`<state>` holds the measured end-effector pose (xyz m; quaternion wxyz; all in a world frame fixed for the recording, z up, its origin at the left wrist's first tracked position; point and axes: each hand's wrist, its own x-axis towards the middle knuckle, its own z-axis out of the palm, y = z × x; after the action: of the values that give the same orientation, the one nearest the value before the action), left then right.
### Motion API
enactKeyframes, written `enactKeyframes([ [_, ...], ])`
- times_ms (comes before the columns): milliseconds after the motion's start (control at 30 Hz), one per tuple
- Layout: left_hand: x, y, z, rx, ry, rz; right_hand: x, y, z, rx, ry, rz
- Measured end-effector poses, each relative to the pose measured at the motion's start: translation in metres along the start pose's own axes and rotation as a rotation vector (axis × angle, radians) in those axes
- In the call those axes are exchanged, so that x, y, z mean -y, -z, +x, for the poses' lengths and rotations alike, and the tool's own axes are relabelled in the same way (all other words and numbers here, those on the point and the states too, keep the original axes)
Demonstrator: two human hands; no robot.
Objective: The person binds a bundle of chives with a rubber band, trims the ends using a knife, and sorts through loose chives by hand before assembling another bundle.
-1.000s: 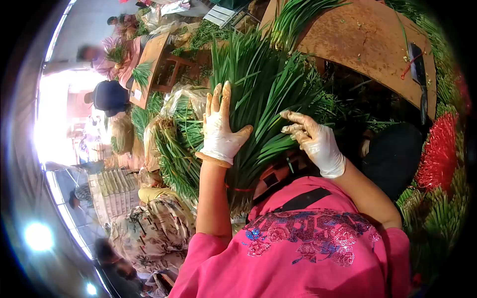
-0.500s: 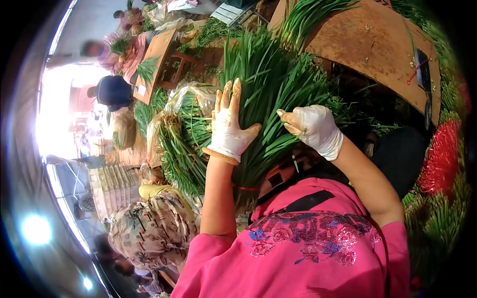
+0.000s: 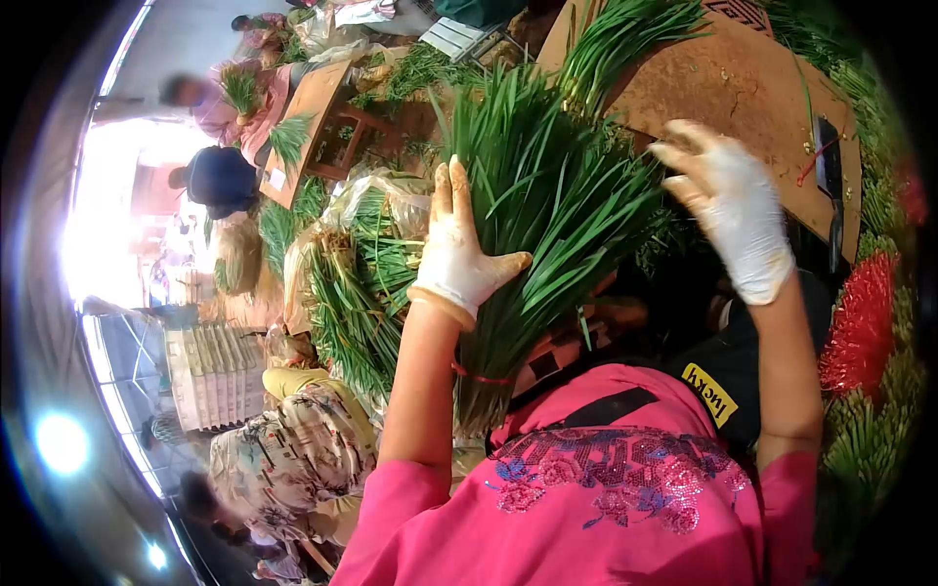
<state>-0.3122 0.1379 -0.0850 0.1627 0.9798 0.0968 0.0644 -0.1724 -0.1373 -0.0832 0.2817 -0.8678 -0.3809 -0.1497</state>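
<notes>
A big bundle of long green chives, bound low down with a red tie, stands in front of my body with its leaves fanned out. My left hand, in a stained white glove, lies against the left side of the leaves, thumb spread from the straight fingers. To the right of the bundle is my right hand, gloved too. It is raised over the edge of the wooden board, with fingers apart and nothing visible in them.
On the board lie another bunch of chives and a knife. Red ties hang at the right. More chives are bagged at the left, near a person in patterned clothes and stacked white crates.
My right hand has moved away from the leaves, up and to the right, and its closed fingers have opened. My left hand stays on the bundle, with its fingers now closer together.
</notes>
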Motion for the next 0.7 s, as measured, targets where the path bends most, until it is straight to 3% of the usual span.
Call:
enactKeyframes([
  [67,0.003,-0.003,0.006,0.076,0.075,-0.243,0.041,-0.036,0.009,0.02,0.304,0.256],
  [100,0.003,0.0,0.008,0.13,0.112,-0.304,0.068,-0.043,0.013,0.221,0.341,0.246],
  [133,0.008,-0.003,0.009,0.122,0.249,-0.514,0.077,-0.081,-0.004,0.193,0.348,0.261],
  [167,0.011,-0.001,0.008,0.072,0.243,-0.625,0.09,-0.086,-0.005,0.415,0.237,0.165],
  [200,0.016,0.002,0.006,0.026,0.24,-0.737,0.089,-0.09,-0.01,0.384,0.249,0.215],
  [267,0.035,-0.005,-0.003,-0.063,0.306,-1.091,0.079,-0.075,-0.018,0.682,0.17,0.183],
  [333,0.029,0.005,-0.011,-0.03,0.475,-1.271,0.062,-0.091,-0.048,0.509,0.261,0.233],
  [567,0.023,0.006,-0.021,-0.077,0.379,-1.337,-0.01,-0.084,-0.076,0.399,0.167,0.212],
  [700,0.016,0.013,-0.024,-0.049,0.376,-1.414,-0.065,-0.032,-0.051,0.831,-0.205,-0.326],
])
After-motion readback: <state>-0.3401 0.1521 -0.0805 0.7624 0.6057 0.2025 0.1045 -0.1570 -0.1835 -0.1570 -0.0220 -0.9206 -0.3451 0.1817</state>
